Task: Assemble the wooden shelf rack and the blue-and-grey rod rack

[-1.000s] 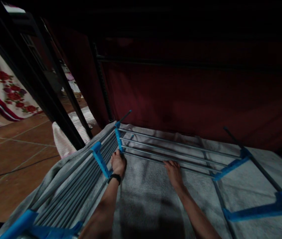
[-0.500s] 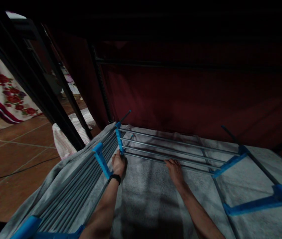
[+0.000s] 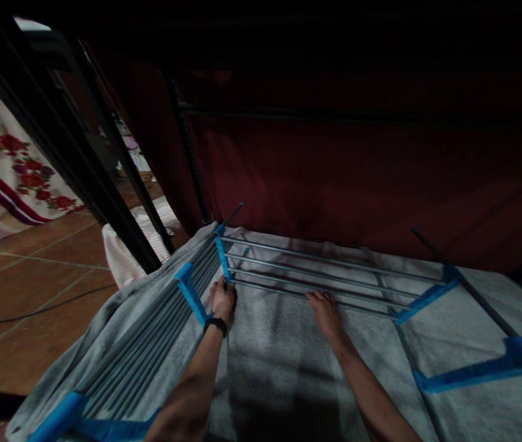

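Observation:
A folding drying rack (image 3: 316,276) with grey rods and blue plastic brackets stands in front of me. A grey towel (image 3: 270,356) lies spread over its middle rods. My left hand (image 3: 221,299), with a black band at the wrist, rests on the towel's far left edge next to a blue bracket (image 3: 222,258), fingers curled down on the cloth. My right hand (image 3: 327,313) lies on the towel's far edge by the bare rods, fingers bent over the fabric. Another grey cloth (image 3: 477,344) covers the rack's right side.
A dark red curtain (image 3: 357,172) hangs right behind the rack. Black metal posts (image 3: 81,166) rise at the left. A white cloth (image 3: 125,245) lies on the terracotta tile floor (image 3: 21,288), and a flowered fabric (image 3: 7,147) hangs further left. A black cable (image 3: 35,314) crosses the floor.
Both hands have shifted slightly further along the towel toward the bare rods. The view has drifted a little; the rack stays put.

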Motion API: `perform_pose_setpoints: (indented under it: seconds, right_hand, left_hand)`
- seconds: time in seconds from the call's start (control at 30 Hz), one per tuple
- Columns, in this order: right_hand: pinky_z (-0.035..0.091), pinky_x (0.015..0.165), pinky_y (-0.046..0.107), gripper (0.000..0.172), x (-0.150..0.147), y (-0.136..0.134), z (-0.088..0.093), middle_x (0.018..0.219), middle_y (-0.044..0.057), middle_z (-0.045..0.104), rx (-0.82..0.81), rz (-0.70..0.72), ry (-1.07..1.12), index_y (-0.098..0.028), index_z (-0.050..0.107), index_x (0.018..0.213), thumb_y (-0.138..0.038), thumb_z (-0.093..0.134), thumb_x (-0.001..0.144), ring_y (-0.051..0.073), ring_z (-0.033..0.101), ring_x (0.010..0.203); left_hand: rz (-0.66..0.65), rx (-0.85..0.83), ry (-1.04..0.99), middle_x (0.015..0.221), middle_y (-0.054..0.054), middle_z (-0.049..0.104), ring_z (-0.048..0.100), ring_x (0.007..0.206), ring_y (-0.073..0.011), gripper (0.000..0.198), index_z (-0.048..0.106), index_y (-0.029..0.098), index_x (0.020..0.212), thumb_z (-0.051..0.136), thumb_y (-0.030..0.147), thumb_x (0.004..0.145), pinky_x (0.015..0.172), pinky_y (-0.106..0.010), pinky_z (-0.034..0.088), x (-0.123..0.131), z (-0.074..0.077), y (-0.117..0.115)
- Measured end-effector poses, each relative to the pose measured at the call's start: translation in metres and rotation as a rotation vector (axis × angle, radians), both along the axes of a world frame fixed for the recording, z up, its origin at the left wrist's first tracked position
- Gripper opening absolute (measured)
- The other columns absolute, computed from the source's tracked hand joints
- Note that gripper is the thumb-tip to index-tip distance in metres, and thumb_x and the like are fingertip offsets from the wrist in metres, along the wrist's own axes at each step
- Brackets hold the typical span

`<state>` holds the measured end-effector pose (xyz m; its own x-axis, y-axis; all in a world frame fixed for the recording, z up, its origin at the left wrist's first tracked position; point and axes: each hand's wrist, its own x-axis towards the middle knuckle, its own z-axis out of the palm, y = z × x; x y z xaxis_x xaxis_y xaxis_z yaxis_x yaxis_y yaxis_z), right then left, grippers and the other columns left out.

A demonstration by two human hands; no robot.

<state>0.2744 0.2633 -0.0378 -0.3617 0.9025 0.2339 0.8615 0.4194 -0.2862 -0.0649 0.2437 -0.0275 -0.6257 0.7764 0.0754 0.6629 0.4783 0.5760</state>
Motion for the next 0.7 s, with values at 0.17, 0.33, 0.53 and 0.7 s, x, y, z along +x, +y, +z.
perform_pose_setpoints:
  seconds: [0.17,0.33,0.53,0.7]
  right_hand:
    - [0.035,0.096,0.035,0.040,0.001,0.001,-0.005,0.115,0.005,0.070,-0.001,0.007,0.003,-0.024,0.067,0.123,-0.011,0.042,0.095,0.022,0.056,0.106]
    - [0.036,0.093,0.035,0.043,0.002,0.003,-0.009,0.113,0.005,0.070,0.017,-0.008,-0.018,-0.028,0.066,0.125,-0.010,0.045,0.093,0.021,0.057,0.102]
    - [0.035,0.095,0.036,0.042,0.001,0.002,-0.012,0.113,0.005,0.070,0.019,0.006,-0.024,-0.028,0.066,0.125,-0.009,0.045,0.093,0.022,0.056,0.106]
    - [0.035,0.094,0.037,0.041,0.002,0.003,-0.014,0.111,0.005,0.070,0.015,0.007,0.012,-0.028,0.066,0.125,-0.011,0.047,0.093,0.022,0.057,0.104]
  left_hand:
    - [0.035,0.003,0.025,0.130,-0.016,0.060,0.051,0.123,-0.0313,0.042,0.057,0.019,0.133,0.046,0.030,0.095,0.098,-0.040,0.040,0.002,-0.005,0.002]
    - [0.031,0.015,0.020,0.134,-0.014,0.059,0.051,0.125,-0.0297,0.040,0.058,0.020,0.132,0.047,0.027,0.094,0.099,-0.038,0.041,0.003,-0.003,0.001]
    - [0.011,-0.009,-0.012,0.124,-0.012,0.066,0.059,0.116,-0.0275,0.041,0.057,0.023,0.134,0.041,0.032,0.097,0.093,-0.037,0.044,0.002,0.002,-0.001]
    - [0.036,-0.035,-0.021,0.120,-0.016,0.068,0.063,0.108,-0.0291,0.043,0.057,0.022,0.135,0.043,0.034,0.096,0.085,-0.037,0.045,0.003,0.001,-0.001]
